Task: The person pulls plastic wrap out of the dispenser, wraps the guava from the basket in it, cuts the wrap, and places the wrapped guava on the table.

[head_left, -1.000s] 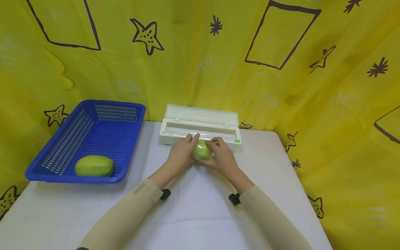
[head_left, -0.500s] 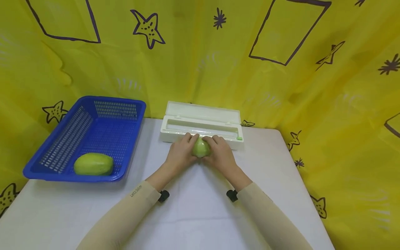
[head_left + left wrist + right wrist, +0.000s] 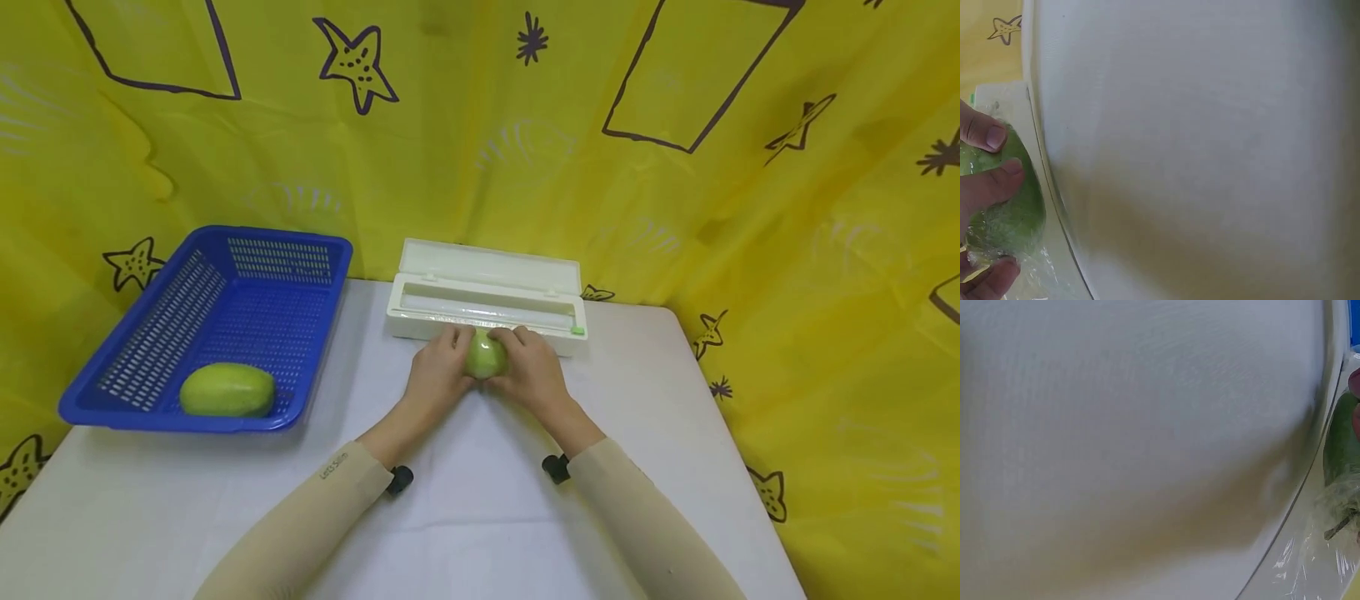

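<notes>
A green oblong fruit [image 3: 486, 354] is between my hands, in front of the cling film dispenser [image 3: 487, 314]. Clear cling film covers the fruit's skin, crinkled where it shows in the left wrist view. My left hand [image 3: 438, 367] grips its left side and my right hand [image 3: 531, 367] grips its right side, both with curled fingers. In the right wrist view the fruit [image 3: 1340, 440] shows a short dark stem [image 3: 1338, 526] with loose film around it. The hands hide parts of the fruit.
The dispenser's lid [image 3: 491, 265] stands raised, with a film roll [image 3: 487, 311] inside and a green slider [image 3: 577, 331] at its right end. To the left, a blue plastic basket [image 3: 262, 312] holds another yellowish-green fruit [image 3: 228, 390]. A yellow patterned curtain [image 3: 465, 167] hangs behind.
My right hand's fingers have closed in around the wrapped fruit, and the left hand's grip has tightened against it. The head view has shifted slightly. The basket and dispenser stay put.
</notes>
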Action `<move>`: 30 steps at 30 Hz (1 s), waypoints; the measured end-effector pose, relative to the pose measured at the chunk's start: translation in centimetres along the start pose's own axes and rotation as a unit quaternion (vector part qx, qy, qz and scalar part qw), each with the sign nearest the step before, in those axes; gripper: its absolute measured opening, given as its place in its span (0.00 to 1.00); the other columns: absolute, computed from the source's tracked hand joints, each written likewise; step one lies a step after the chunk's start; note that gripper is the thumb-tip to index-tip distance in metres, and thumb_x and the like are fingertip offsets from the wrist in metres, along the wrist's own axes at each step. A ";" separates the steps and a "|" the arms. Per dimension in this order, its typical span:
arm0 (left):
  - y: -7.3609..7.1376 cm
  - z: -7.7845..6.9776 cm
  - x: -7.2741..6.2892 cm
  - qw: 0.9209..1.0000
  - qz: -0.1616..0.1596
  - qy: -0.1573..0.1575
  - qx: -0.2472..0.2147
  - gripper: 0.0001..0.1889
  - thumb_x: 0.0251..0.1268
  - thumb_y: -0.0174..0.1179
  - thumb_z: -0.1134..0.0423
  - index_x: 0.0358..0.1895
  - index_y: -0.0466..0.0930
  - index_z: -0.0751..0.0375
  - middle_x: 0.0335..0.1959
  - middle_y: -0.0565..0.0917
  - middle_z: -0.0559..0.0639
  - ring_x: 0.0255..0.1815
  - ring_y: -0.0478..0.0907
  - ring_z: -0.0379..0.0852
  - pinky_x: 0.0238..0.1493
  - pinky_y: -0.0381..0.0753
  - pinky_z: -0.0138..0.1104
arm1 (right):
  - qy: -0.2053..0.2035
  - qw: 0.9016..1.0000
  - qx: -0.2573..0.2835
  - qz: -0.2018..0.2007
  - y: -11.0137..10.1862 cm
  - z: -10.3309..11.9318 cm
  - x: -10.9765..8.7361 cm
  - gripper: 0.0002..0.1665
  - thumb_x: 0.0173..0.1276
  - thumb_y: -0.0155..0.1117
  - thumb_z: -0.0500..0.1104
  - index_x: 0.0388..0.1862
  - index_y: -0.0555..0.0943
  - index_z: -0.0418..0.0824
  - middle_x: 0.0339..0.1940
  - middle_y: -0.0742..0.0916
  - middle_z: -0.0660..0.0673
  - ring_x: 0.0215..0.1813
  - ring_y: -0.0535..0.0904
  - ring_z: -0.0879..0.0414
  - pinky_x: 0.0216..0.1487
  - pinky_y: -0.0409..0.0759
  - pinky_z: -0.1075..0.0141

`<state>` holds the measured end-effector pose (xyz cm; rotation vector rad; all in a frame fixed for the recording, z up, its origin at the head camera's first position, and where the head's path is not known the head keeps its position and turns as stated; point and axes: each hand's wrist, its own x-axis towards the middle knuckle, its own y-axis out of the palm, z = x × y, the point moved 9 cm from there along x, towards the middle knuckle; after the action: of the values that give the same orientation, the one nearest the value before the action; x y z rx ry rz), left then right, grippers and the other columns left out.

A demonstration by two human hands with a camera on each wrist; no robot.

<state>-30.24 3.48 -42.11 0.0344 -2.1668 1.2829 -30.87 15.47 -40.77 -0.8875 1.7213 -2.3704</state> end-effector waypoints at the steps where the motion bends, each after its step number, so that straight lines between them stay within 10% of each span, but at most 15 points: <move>1: 0.0 -0.1 0.0 1.000 0.003 0.000 0.004 0.40 0.37 0.83 0.55 0.57 0.73 0.60 0.46 0.78 0.57 0.38 0.82 0.56 0.33 0.85 0.46 | 0.003 1.000 0.000 0.002 0.0 -0.1 0.0 0.47 0.33 0.90 0.50 0.56 0.80 0.43 0.39 0.85 0.42 0.40 0.81 0.47 0.43 0.82 0.56; 14: 0.5 0.2 0.5 0.997 0.071 -0.014 0.000 0.40 0.36 0.83 0.51 0.58 0.78 0.62 0.44 0.80 0.56 0.37 0.82 0.52 0.36 0.84 0.44 | 0.078 0.987 0.106 0.095 1.3 -2.6 0.7 0.45 0.34 0.90 0.49 0.55 0.82 0.46 0.42 0.86 0.48 0.42 0.78 0.53 0.46 0.78 0.59; 30: 0.5 0.5 1.4 0.996 0.086 -0.021 -0.011 0.40 0.38 0.83 0.51 0.59 0.79 0.60 0.45 0.76 0.54 0.36 0.80 0.51 0.37 0.85 0.42 | 0.104 0.982 0.118 0.108 1.6 -3.5 1.4 0.46 0.36 0.89 0.50 0.59 0.82 0.47 0.51 0.87 0.47 0.50 0.81 0.51 0.56 0.78 0.56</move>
<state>-31.80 3.73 -41.91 -0.1370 -2.2606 1.3637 -34.16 17.31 -42.36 -0.4108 1.4664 -2.5196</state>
